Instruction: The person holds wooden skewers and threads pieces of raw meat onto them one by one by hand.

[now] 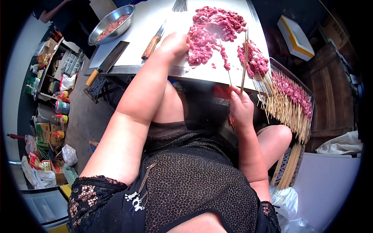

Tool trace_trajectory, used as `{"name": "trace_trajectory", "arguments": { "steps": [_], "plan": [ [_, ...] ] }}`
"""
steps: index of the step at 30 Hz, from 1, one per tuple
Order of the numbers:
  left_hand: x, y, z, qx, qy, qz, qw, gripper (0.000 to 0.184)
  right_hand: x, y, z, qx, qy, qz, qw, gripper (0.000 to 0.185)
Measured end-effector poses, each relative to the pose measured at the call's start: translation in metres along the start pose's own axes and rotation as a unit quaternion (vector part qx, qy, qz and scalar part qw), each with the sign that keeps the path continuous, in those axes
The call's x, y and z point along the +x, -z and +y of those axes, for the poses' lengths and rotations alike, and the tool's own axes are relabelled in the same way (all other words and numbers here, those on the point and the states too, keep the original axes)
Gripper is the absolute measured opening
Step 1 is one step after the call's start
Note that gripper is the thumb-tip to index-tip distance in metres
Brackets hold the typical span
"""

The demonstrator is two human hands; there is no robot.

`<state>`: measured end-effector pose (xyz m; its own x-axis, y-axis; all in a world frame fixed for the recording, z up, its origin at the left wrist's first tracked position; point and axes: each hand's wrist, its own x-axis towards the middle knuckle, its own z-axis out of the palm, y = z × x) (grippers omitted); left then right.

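Observation:
My left hand (176, 42) is at the left edge of a pile of cut raw meat (219, 23) on the white tabletop (155, 66). Its fingers curl in against the meat, and whatever they pinch is hidden. In my right hand (241, 105), near the table's front edge, is a thin skewer (230, 77) with a few meat pieces (224, 58) threaded toward its upper part. The same hand also grips bare bamboo skewers (244, 66) pointing up. Just beyond them lies a smaller heap of meat (254, 58).
Many loaded skewers (293, 93) fill a tray at the right, handles toward me. A cleaver (108, 62), a knife (153, 44) and a metal bowl of meat (112, 27) are on the table's left. Bare skewers (291, 167) stand low right. Another person (66, 19) is at upper left.

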<state>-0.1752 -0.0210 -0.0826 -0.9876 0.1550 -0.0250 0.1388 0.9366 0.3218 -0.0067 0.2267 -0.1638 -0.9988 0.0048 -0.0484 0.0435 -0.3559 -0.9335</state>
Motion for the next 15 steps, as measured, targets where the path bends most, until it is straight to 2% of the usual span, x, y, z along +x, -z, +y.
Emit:
{"name": "trace_trajectory", "arguments": {
  "steps": [3, 5, 6, 11, 13, 15],
  "plan": [
    [-0.002, 0.004, -0.004, -0.268, 0.036, 0.061, 0.961, 0.025, -0.001, 0.001, -0.001, -0.01, 0.005, 0.007, 1.0, 0.021],
    [-0.002, 0.005, -0.008, -0.457, 0.045, 0.066, 0.886, 0.029, -0.002, 0.001, -0.003, 0.009, 0.001, -0.013, 1.0, 0.021],
    [0.0, 0.004, -0.01, -0.486, 0.053, 0.068, 0.87, 0.03, -0.003, 0.001, -0.003, 0.008, 0.0, -0.014, 1.0, 0.021],
    [-0.006, 0.006, 0.0, -0.472, 0.026, 0.104, 0.875, 0.037, -0.001, 0.0, 0.0, 0.018, -0.01, -0.022, 1.0, 0.021],
    [-0.004, 0.005, 0.0, -0.311, -0.016, 0.085, 0.946, 0.037, -0.001, 0.001, -0.001, 0.021, -0.01, -0.023, 0.999, 0.021],
    [0.004, -0.003, -0.006, -0.272, 0.0, 0.058, 0.96, 0.034, -0.001, 0.0, -0.002, 0.022, -0.01, -0.024, 0.999, 0.021]
  ]
}}
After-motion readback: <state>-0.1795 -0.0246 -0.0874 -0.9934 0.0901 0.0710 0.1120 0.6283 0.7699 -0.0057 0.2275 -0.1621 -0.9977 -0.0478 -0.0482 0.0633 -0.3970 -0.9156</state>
